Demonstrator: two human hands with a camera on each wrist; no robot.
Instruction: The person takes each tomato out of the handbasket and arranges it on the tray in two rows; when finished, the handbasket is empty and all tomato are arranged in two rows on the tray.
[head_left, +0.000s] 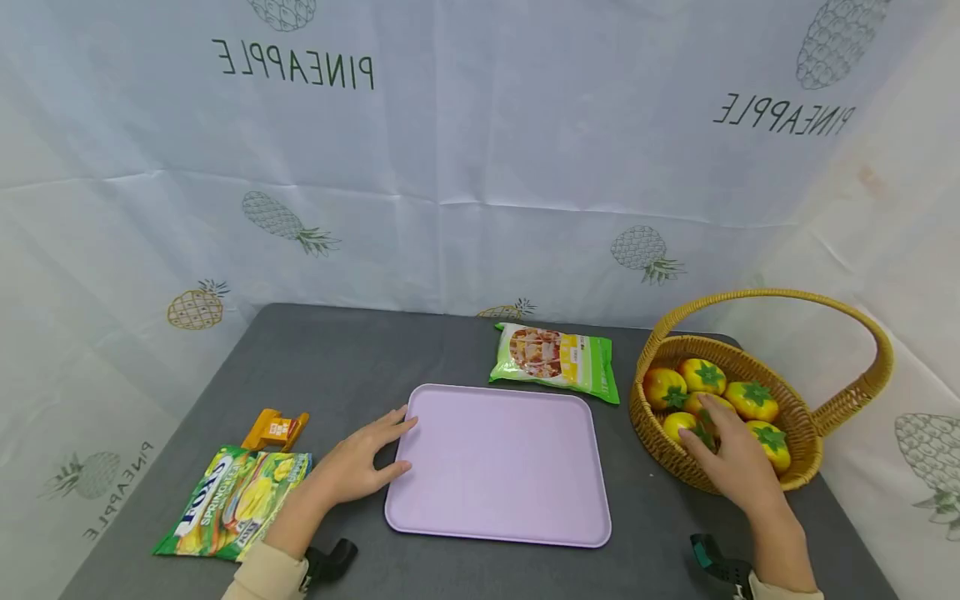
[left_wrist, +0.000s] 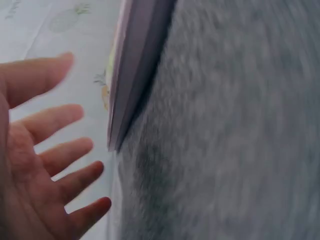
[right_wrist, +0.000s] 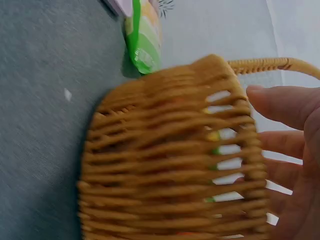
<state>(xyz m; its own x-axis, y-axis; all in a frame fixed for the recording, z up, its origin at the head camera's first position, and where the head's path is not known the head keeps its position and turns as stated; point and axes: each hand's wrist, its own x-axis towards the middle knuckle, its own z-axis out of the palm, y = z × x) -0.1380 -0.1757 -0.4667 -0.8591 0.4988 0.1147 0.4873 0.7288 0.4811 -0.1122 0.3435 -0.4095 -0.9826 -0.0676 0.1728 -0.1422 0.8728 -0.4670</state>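
Observation:
In the head view my left hand [head_left: 360,460] hovers at the left edge of a pale purple tray [head_left: 498,467], fingers spread. The left wrist view shows that hand [left_wrist: 45,160] with its fingers apart and no object among them, beside the tray's side [left_wrist: 132,75]. My right hand [head_left: 735,458] reaches over the rim of a wicker basket [head_left: 656,446] holding several yellow-orange persimmons [head_left: 752,400] with green caps. Its thumb and fingers are extended above one fruit, partly hiding it. From the right wrist, the basket wall [right_wrist: 165,155] covers the fingertips of the hand [right_wrist: 295,155].
A green snack packet [head_left: 555,360] lies behind the tray. At the left are a green and yellow bag [head_left: 232,504] and a small orange packet [head_left: 276,430] on the dark table [head_left: 337,358]. The basket's tall handle [head_left: 780,293] arches up beside the right hand.

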